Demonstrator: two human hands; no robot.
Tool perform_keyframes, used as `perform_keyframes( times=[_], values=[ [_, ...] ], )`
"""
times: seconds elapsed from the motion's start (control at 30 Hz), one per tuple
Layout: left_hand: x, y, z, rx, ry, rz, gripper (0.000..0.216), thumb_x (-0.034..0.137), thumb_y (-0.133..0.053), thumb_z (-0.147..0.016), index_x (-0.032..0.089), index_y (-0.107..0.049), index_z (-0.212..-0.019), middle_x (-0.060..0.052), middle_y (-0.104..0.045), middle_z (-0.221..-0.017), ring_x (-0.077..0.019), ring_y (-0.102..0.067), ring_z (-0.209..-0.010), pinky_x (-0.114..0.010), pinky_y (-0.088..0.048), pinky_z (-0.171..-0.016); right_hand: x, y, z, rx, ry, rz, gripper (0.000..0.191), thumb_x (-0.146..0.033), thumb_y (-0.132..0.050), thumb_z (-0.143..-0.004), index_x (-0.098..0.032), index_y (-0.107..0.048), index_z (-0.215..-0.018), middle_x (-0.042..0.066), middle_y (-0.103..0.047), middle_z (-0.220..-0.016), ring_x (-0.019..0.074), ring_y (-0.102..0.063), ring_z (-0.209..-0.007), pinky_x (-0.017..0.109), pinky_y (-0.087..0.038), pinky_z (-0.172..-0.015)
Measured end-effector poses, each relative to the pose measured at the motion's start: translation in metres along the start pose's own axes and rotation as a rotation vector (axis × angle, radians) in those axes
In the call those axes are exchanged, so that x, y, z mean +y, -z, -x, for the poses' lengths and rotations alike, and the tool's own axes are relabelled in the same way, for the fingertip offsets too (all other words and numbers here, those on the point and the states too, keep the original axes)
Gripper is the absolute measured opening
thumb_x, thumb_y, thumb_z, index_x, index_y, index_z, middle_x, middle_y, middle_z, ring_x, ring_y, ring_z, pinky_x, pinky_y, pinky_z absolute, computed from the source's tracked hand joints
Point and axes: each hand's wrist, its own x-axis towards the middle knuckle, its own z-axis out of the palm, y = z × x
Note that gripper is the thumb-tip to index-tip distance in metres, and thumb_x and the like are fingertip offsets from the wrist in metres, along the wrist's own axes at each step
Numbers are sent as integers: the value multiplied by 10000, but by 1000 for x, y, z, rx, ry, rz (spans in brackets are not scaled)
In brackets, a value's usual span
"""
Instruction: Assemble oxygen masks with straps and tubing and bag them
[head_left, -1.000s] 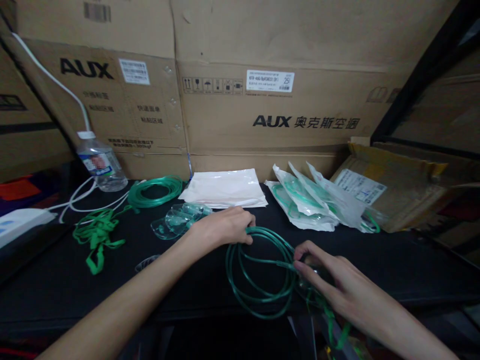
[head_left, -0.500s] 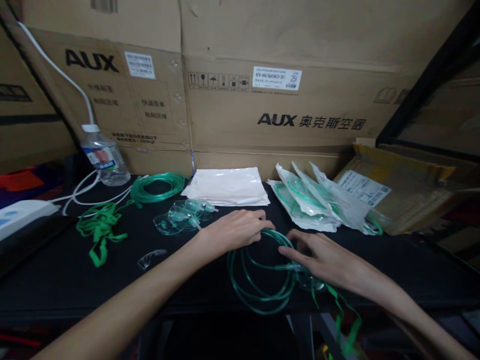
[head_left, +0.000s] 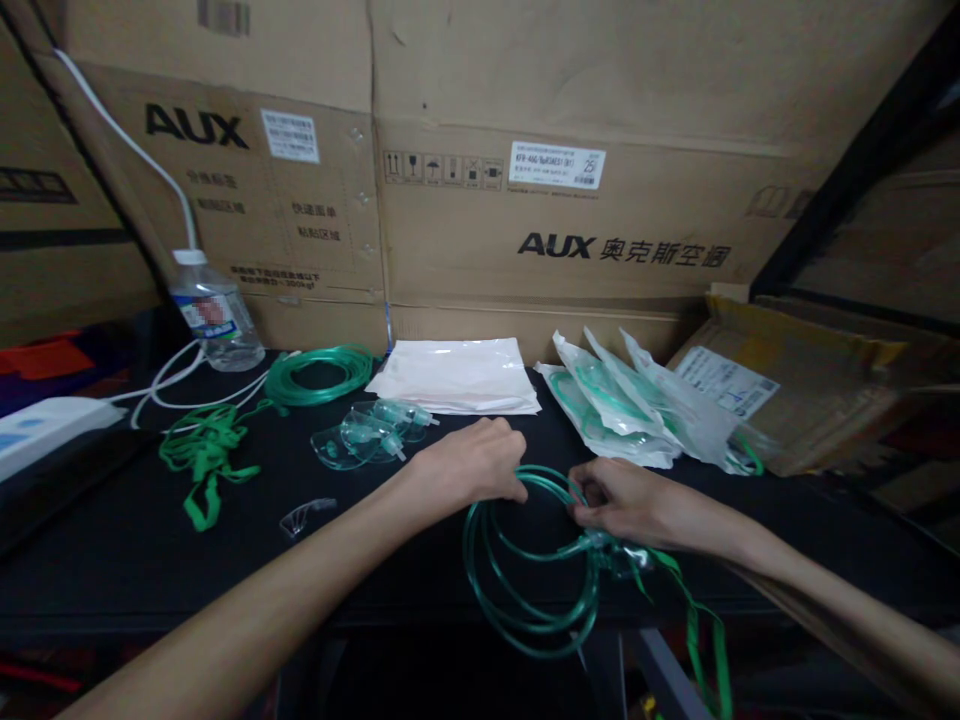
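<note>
A loose coil of green clear tubing [head_left: 480,580] hangs between my hands at the table's front edge. My left hand [head_left: 484,460] is closed on the coil's upper left side. On its upper right side, my right hand [head_left: 619,498] pinches the loops between thumb and fingers. Just below my right hand is a clear green oxygen mask [head_left: 628,560], partly hidden by the hand. A green strap [head_left: 701,610] trails from it over the front edge. Left of my left hand lie several clear green masks [head_left: 367,433].
Behind my hands lie white pouches [head_left: 457,375] and, to the right, bagged mask sets [head_left: 607,400]. On the left are coiled green tubing [head_left: 281,385], green straps [head_left: 206,455], a clear plastic piece [head_left: 307,515], a bottle [head_left: 225,330] and a power strip [head_left: 56,430]. Large cartons [head_left: 450,240] stand behind.
The coil has dropped slightly lower between my hands. My right hand's fingers have closed from a looser spread into a pinch on the tubing. The view has shifted a little.
</note>
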Motion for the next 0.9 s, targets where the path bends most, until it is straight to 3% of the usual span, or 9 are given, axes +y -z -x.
perform_keyframes(
  times=[0.13,0.27,0.37,0.47,0.57,0.63,0.77,0.83,0.9],
  values=[
    [-2,0,2,38,34,74,290,349,-746,-768,132,-728,-960,-128,-725,-925,-285,-688,-866,-341,-526,-718,-1,1,3,54,29,-19,81,-193,-633,-737,-208,-593,-668,-34,-551,-581,139,-474,-547,260,-322,-529],
    [-11,8,5,182,57,208,272,335,-639,-850,187,-725,-1061,-67,-723,-906,-248,-677,-882,-305,-507,-732,-6,4,5,166,59,-109,64,-262,-622,-811,-222,-572,-800,3,-654,-713,183,-581,-678,277,-421,-612],
    [-18,18,7,327,75,298,296,331,-545,-938,192,-715,-1136,-35,-733,-889,-207,-677,-842,-282,-493,-754,-13,4,5,205,65,-459,258,-398,-655,-866,-231,-538,-1025,35,-744,-830,205,-662,-766,299,-501,-676],
    [-22,24,9,434,94,357,351,390,-470,-1004,174,-701,-1156,-35,-745,-899,-188,-681,-785,-272,-496,-717,-19,-1,3,213,-15,-879,451,-482,-756,-831,-195,-584,-1132,33,-730,-843,143,-631,-621,241,-488,-533],
    [-22,23,12,491,92,370,411,420,-414,-1041,147,-675,-1203,-55,-761,-908,-196,-700,-771,-283,-519,-711,-22,-11,-1,252,-88,-1044,438,-530,-770,-822,-178,-671,-1062,6,-667,-825,95,-566,-520,195,-434,-397],
    [-22,20,14,510,63,353,387,397,-434,-1045,159,-667,-1243,-71,-774,-1008,-212,-717,-889,-301,-535,-804,-22,-17,-3,278,-102,-1084,430,-566,-741,-835,-185,-680,-1024,-15,-639,-771,90,-543,-479,198,-435,-375],
    [-27,15,17,502,-12,273,335,343,-496,-1037,200,-661,-1292,-85,-737,-1210,-243,-668,-1139,-371,-482,-1016,-26,-17,3,265,-81,-1105,454,-581,-734,-843,-175,-711,-1044,17,-686,-820,135,-652,-656,218,-517,-520],
    [-32,17,17,487,-37,227,331,326,-494,-1041,198,-658,-1298,-94,-730,-1210,-252,-660,-1155,-400,-467,-1042,-27,-14,9,248,-59,-1070,517,-573,-765,-822,-174,-703,-1144,44,-718,-905,177,-688,-856,243,-549,-684],
    [-36,23,17,473,-64,190,325,316,-483,-1047,199,-661,-1292,-94,-726,-1202,-249,-666,-1134,-403,-471,-1035,-26,-15,12,255,-20,-991,643,-567,-803,-782,-185,-640,-1273,42,-710,-954,178,-677,-889,259,-535,-747]
  ],
)
